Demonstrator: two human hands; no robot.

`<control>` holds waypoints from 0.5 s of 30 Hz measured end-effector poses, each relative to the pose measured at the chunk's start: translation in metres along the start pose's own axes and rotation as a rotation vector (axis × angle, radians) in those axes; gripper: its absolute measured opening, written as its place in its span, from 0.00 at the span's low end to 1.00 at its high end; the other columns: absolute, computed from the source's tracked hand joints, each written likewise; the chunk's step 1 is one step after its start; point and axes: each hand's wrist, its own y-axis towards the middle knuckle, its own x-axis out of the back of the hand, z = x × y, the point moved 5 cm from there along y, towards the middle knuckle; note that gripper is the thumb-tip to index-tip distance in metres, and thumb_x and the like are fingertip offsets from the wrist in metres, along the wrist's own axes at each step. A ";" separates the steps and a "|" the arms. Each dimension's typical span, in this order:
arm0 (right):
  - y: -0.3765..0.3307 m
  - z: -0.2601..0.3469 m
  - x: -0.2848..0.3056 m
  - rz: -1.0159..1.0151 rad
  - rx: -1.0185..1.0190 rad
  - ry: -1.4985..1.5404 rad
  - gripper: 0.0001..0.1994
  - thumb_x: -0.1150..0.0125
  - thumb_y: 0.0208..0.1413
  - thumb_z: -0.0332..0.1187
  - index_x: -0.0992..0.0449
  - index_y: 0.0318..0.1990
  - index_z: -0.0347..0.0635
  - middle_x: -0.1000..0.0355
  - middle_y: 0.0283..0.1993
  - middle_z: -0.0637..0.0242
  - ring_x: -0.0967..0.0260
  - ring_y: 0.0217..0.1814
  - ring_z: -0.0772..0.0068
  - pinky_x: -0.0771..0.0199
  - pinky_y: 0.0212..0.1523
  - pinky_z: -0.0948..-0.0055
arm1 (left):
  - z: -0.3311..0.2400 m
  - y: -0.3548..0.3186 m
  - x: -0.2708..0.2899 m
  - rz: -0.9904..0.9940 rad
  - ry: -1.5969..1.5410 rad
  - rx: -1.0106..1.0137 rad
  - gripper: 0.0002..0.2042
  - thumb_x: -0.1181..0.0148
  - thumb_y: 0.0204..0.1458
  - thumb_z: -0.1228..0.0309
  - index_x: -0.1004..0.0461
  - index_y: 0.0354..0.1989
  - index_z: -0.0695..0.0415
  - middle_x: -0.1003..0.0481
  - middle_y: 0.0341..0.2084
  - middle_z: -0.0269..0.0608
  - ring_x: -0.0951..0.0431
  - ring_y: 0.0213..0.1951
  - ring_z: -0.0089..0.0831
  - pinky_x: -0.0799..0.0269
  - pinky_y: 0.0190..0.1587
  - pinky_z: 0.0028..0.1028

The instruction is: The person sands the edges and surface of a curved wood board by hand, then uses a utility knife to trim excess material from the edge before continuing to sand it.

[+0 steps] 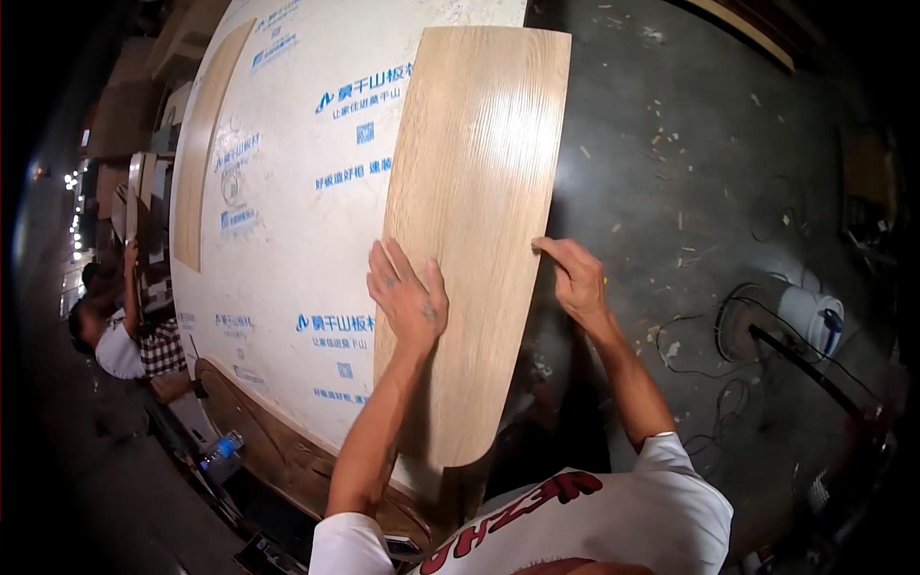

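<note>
A long light wood-grain board [479,163] with a rounded near corner lies on the white printed sheet, reaching past its right edge. My left hand [412,299] rests on the board's left side, palm down with the fingers stretched out, fingertips at the left edge. At the right edge, my right hand [575,276] is curled with its fingertips pinched against the board's rim. Whatever sits between those fingers, if anything, is too small or hidden to make out.
The white sheet [287,172] with blue print covers the work table; a narrow wood-grain strip [213,144] lies at its far left. A floor fan [743,321], a white bucket [810,316] and cables stand right, amid scraps on the grey floor. Another person [129,335] works at left.
</note>
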 end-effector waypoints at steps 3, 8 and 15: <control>0.030 -0.023 0.011 -0.123 0.087 0.015 0.20 0.51 0.53 0.18 0.21 0.51 0.45 0.22 0.45 0.56 0.25 0.48 0.51 0.26 0.51 0.63 | 0.003 -0.003 0.002 -0.018 0.006 -0.011 0.35 0.53 0.63 0.57 0.51 0.70 0.71 0.51 0.68 0.69 0.53 0.70 0.59 0.62 0.69 0.53; 0.173 -0.064 0.043 -0.303 0.167 -0.095 0.22 0.51 0.56 0.24 0.23 0.55 0.59 0.23 0.42 0.57 0.24 0.43 0.52 0.25 0.46 0.63 | 0.000 -0.003 -0.006 -0.008 0.020 0.015 0.34 0.55 0.64 0.56 0.51 0.70 0.71 0.51 0.68 0.68 0.53 0.71 0.57 0.62 0.70 0.51; 0.079 -0.039 0.023 -0.173 0.224 -0.131 0.24 0.55 0.48 0.18 0.20 0.50 0.46 0.22 0.46 0.57 0.24 0.50 0.55 0.24 0.50 0.65 | -0.003 -0.003 0.003 -0.060 -0.027 -0.006 0.34 0.52 0.63 0.55 0.48 0.69 0.71 0.50 0.68 0.68 0.52 0.70 0.57 0.60 0.70 0.50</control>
